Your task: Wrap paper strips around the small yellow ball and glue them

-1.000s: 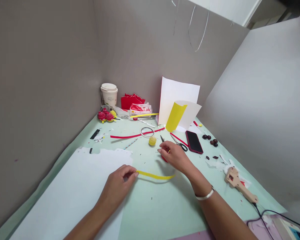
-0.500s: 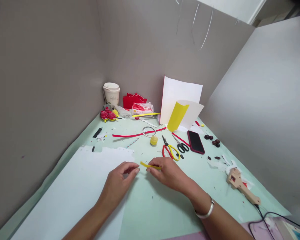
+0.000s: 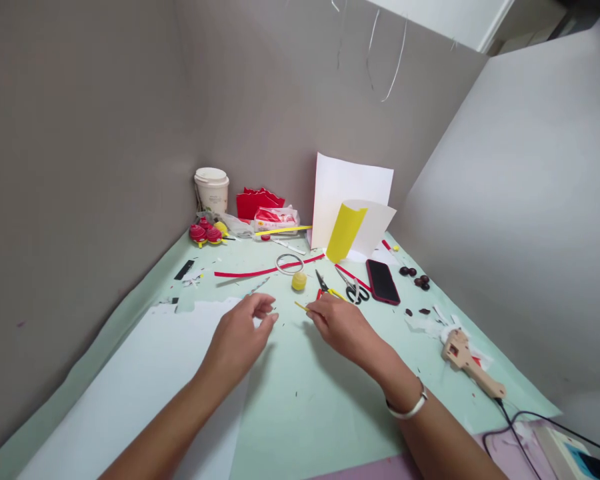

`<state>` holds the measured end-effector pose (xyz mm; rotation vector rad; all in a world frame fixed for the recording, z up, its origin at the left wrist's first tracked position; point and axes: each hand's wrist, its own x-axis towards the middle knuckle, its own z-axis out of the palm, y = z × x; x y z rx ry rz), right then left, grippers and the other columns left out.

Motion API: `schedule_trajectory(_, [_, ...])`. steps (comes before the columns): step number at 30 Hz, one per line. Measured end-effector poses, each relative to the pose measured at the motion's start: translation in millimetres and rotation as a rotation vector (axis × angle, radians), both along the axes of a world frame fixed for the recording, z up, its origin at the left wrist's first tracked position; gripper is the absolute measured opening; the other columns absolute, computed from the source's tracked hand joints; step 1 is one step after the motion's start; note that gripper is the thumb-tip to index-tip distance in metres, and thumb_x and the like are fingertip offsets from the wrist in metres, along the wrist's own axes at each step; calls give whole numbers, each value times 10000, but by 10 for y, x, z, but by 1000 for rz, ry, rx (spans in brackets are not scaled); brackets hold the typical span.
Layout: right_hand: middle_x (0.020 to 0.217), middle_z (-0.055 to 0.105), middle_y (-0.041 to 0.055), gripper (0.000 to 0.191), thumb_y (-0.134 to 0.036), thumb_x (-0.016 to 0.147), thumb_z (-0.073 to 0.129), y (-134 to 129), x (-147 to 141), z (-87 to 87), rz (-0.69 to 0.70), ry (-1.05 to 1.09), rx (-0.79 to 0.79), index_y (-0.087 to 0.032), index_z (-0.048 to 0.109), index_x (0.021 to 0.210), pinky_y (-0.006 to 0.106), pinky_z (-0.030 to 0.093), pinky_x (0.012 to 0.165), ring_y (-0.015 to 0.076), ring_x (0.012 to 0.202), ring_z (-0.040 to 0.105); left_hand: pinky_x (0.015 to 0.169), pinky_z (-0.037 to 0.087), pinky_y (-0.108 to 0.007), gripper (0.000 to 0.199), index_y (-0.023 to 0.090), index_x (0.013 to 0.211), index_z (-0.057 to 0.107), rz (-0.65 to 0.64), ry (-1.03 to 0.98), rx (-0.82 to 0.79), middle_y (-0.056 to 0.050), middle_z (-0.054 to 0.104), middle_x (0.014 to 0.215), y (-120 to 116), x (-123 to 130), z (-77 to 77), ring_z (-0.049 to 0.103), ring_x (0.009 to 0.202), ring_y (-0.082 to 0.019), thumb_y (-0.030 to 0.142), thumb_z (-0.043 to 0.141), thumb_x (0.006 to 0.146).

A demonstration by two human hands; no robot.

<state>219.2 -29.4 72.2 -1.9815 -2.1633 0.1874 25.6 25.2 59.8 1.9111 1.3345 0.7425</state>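
Note:
My right hand pinches a thin yellow paper strip, whose free end points left. To its left, my left hand hovers over the edge of a large white sheet, thumb and fingers apart with nothing between them. Just beyond the hands sits a small yellow paper roll. Pliers with red and yellow handles lie behind my right hand, which partly hides them. Black-handled scissors lie beside the pliers.
A silver ring touches a long red strip. A phone lies to the right, and a corded glue gun nearer me. At the back stand a lidded cup, yellow paper and a white sheet.
My left hand has opened wider and my hands have drawn slightly apart. The yellow strip now shows edge-on in my right hand. The whole view has shifted a little.

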Motion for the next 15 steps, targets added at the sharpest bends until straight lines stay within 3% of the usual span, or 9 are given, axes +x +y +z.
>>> schedule_trajectory(7, [871, 645, 57, 235, -182, 956, 461, -7, 96, 40, -15, -31, -46, -184, 650, 817, 248, 341, 664, 159, 801, 598, 852, 487, -336, 498, 169, 1183, 544, -36, 74, 94, -119, 610, 1229, 677, 497, -232, 615, 1065, -250, 292, 675, 718])
schedule_trajectory(15, [871, 666, 75, 234, -198, 958, 467, 20, 177, 41, -26, -53, -65, -177, 639, 801, 258, 342, 647, 175, 791, 621, 925, 452, -359, 605, 191, 1222, 530, -112, 89, 137, -124, 588, 1264, 880, 765, -395, 581, 1131, -275, 245, 737, 656])
